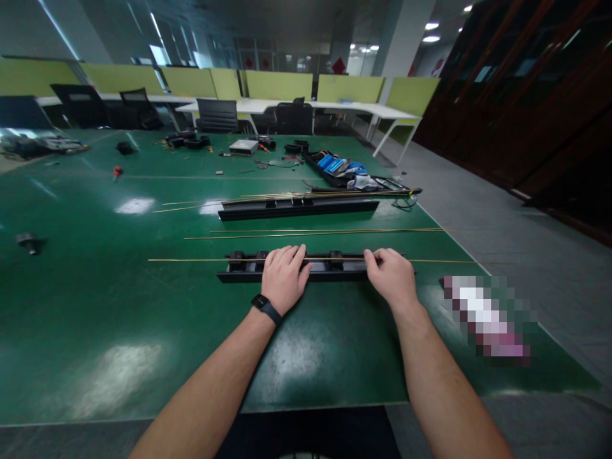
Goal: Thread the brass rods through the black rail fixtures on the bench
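A black channel-shaped rail [337,276] lies crosswise on the green table in front of me, with several black blocks [335,258] set inside it. One thin brass-coloured rod [191,260] runs lengthwise over the rail and sticks out past both ends. My left hand [285,274] rests flat across the middle of the rail, fingers stretched out over the rod. At the rail's right part, my right hand [393,275] is closed in a pinch at the rod; its fingertips are partly hidden.
Two more rods [310,231] lie beyond the rail. Behind them is a second black rail [299,210] with several rods along it. Farther back are an open tool bag [335,167], a grey box [243,147] and a small red-orange item [117,171]. A blurred-out item [488,319] sits right.
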Demonstrator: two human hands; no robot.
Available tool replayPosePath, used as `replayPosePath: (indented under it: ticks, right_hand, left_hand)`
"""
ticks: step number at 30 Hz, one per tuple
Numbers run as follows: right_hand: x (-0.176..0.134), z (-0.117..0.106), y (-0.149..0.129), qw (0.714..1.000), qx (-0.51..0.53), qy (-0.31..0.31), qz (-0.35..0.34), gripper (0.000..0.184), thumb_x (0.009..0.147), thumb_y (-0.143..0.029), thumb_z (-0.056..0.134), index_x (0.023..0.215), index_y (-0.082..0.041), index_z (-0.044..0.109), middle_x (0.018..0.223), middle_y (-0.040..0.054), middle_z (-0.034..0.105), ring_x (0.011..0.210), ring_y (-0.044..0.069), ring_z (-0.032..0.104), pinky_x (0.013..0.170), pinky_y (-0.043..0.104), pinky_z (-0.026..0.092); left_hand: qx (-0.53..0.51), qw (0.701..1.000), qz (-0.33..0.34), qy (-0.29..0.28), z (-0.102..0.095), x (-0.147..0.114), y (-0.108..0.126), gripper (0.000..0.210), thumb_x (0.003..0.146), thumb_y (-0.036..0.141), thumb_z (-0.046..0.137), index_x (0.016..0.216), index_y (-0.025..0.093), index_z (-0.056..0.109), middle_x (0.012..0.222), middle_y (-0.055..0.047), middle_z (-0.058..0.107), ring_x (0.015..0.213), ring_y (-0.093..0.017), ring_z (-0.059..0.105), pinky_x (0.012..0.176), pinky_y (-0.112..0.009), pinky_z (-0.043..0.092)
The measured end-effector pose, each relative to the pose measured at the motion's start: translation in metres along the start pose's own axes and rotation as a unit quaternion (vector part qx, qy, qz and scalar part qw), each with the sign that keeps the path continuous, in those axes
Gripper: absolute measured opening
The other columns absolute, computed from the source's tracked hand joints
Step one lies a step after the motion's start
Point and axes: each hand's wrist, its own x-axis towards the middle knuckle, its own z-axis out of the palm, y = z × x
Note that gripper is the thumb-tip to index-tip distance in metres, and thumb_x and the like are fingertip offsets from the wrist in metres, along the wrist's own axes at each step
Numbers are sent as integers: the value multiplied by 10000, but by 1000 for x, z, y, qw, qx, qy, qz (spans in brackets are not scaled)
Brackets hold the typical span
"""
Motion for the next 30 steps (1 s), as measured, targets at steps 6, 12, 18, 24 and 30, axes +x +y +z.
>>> replayPosePath:
  ticks: [6,12,18,24,30]
  right_hand:
    - [-4,4,-5,999,13,-3,-30,392,984,-510,514,834,-215,722,844,47,691,754,179,609,724,307,391]
    - [-2,2,-4,1000,7,-12,-19,406,979,-509,508,769,-214,691,792,43,662,715,176,577,691,311,363]
    - [1,0,2,1000,-6,-4,8,409,960,-520,525,743,-211,683,772,41,644,701,173,553,662,311,337]
    - [0,1,2,1000,-5,0,8,377,957,-497,531,786,-212,708,812,53,674,735,188,581,677,309,357]
    - [-3,0,-6,1000,0,-9,-15,378,972,-492,522,836,-212,737,861,64,702,769,193,611,716,310,390]
  left_hand:
    - [-3,1000,-4,4,1,-1,0,429,1029,396,492,1392,198,609,1306,-113,711,1266,-283,609,1119,-473,393]
    - [0,1000,-1,4,1,0,0,425,1025,389,497,1388,201,612,1300,-116,713,1269,-286,610,1118,-474,397]
    - [1,1000,3,5,1,0,-1,428,1032,388,488,1391,186,605,1306,-119,710,1273,-284,608,1117,-470,395]
    - [-2,1000,4,9,2,0,-1,423,1026,379,501,1390,192,609,1299,-120,712,1267,-284,607,1116,-477,397]
    - [-1,1000,1,11,2,-1,0,428,1028,389,499,1393,194,607,1296,-115,714,1263,-282,609,1112,-474,396]
